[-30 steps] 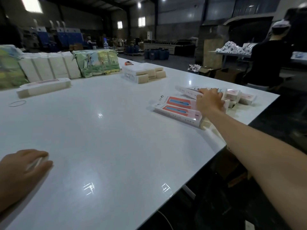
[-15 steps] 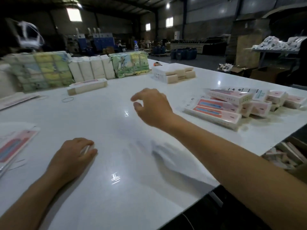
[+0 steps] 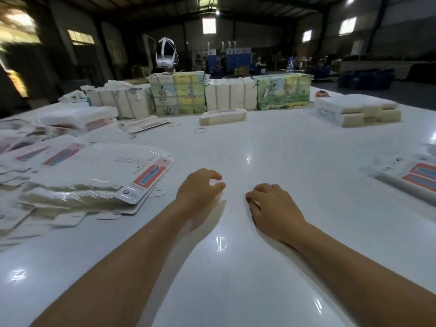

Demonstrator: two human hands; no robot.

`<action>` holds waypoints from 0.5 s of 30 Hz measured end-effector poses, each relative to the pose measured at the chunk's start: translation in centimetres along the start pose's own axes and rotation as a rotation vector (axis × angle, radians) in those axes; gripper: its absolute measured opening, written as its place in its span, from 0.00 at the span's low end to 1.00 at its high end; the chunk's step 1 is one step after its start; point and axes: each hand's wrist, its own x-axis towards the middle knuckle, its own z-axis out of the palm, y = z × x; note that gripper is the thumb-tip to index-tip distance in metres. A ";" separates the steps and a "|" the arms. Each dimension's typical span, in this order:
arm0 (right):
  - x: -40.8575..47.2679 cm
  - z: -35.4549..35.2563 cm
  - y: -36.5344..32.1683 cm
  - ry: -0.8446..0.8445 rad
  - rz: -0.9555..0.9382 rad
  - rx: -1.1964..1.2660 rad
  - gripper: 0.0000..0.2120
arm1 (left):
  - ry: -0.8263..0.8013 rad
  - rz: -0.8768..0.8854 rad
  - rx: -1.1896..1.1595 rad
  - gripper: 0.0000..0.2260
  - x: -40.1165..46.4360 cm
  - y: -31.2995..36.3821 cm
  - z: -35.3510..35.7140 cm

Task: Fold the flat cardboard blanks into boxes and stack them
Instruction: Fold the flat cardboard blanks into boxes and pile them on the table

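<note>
Cardboard blanks (image 3: pixel 94 175) lie flat in a slumped pile (white, pink-and-blue print) on the table (image 3: pixel 283 147); left hand (image 3: pixel 200 188) and right hand (image 3: pixel 273 208) loosely curled, holding nothing.

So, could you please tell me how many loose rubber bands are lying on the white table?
2: one thin rubber band before the folded pink-and-white box, another left of it. Others may be hidden.

table (image 3: pixel 271 147): big, white, shiny | on it: pile of flat blanks (image 3: pixel 77 175) left; folded boxes (image 3: pixel 410 175) right; wrapped bundles (image 3: pixel 226 95) far side
</note>
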 end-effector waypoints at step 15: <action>0.1 0.0 -0.4 0.043 0.020 0.063 0.14 | 0.030 -0.711 0.604 0.48 5.9 -9.4 -9.3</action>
